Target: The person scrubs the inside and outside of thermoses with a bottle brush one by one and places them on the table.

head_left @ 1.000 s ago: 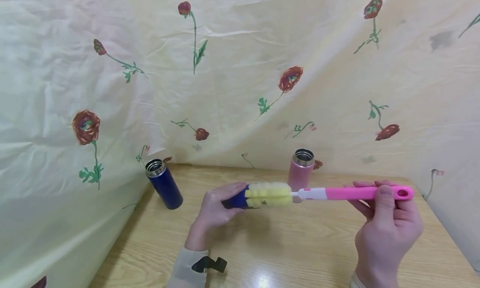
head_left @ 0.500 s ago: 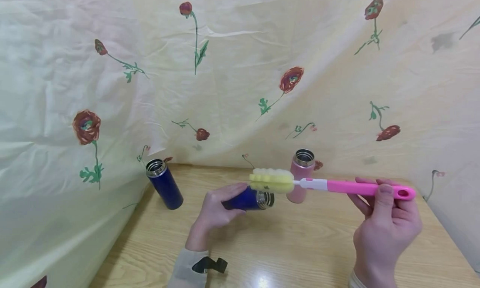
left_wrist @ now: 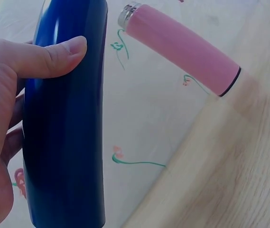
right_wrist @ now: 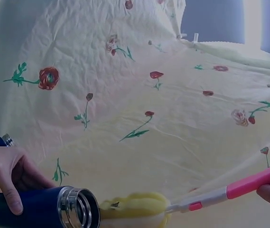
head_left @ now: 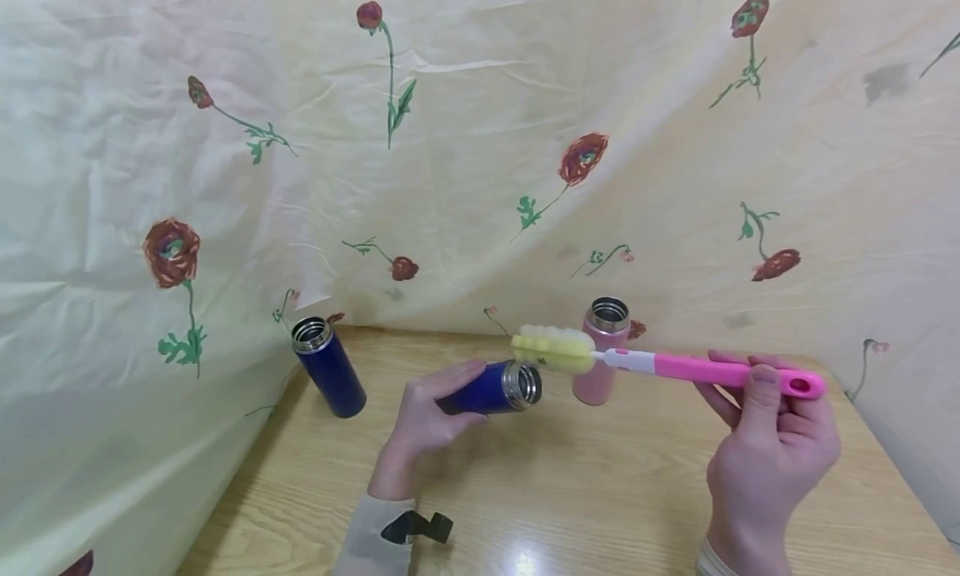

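Observation:
My left hand grips a dark blue thermos bottle that lies tilted on its side above the table, its steel mouth facing right. In the left wrist view the thumb wraps over the blue body. My right hand holds a bottle brush by the end of its pink handle, thumb on top. The brush's yellow sponge head points left and overlaps the bottle's upper rim in the head view. From the right wrist, the sponge shows beside the open steel mouth.
A second dark blue bottle, lidless, stands at the left of the wooden table. An open pink bottle stands behind the brush. A flowered cloth hangs along the back and left side.
The sponge head has risen from in front of the bottle's mouth to its upper edge, uncovering the steel opening. The bottle's mouth has lifted slightly; both standing bottles stay put.

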Action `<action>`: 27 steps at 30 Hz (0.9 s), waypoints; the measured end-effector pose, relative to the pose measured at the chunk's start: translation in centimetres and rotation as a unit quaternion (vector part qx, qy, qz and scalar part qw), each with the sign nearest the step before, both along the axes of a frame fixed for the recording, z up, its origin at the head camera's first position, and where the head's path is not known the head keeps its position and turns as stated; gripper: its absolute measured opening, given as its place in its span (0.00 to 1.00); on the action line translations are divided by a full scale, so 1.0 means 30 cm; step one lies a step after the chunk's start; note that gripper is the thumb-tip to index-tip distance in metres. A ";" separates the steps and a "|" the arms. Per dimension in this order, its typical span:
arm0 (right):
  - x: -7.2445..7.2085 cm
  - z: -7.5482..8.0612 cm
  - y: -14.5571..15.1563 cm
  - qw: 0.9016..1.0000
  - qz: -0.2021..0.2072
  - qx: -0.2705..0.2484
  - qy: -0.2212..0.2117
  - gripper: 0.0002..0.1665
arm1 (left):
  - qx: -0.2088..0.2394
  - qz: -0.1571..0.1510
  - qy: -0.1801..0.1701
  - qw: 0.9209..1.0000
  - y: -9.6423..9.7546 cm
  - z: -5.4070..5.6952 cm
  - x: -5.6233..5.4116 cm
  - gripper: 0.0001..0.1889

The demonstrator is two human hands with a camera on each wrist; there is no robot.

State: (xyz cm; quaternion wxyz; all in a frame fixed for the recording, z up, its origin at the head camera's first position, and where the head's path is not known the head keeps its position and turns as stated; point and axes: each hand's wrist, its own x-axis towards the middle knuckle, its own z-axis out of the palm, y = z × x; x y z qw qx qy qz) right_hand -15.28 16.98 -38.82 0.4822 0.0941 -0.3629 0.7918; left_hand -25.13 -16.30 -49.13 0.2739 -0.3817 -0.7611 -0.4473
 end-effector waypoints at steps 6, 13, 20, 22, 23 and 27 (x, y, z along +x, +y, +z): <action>0.007 0.003 -0.005 1.000 -0.015 0.018 -0.009 0.17 | 0.003 0.005 0.008 1.000 0.001 0.001 0.000 0.38; 0.016 0.009 -0.009 0.999 -0.028 0.020 -0.014 0.16 | 0.004 0.012 0.015 1.000 0.003 0.003 0.003 0.37; 0.019 0.010 -0.002 0.999 -0.031 0.028 -0.018 0.18 | 0.023 0.028 0.002 0.999 0.003 -0.001 0.004 0.37; 0.019 0.009 0.000 0.998 -0.036 0.041 -0.027 0.18 | 0.033 0.039 -0.005 0.999 0.002 -0.002 0.005 0.37; 0.020 0.008 0.001 0.997 -0.038 0.051 -0.032 0.18 | 0.038 0.043 -0.009 0.998 0.002 -0.002 0.005 0.37; 0.018 0.004 0.001 0.996 -0.036 0.067 -0.043 0.18 | 0.045 0.057 -0.014 0.997 0.003 -0.002 0.002 0.37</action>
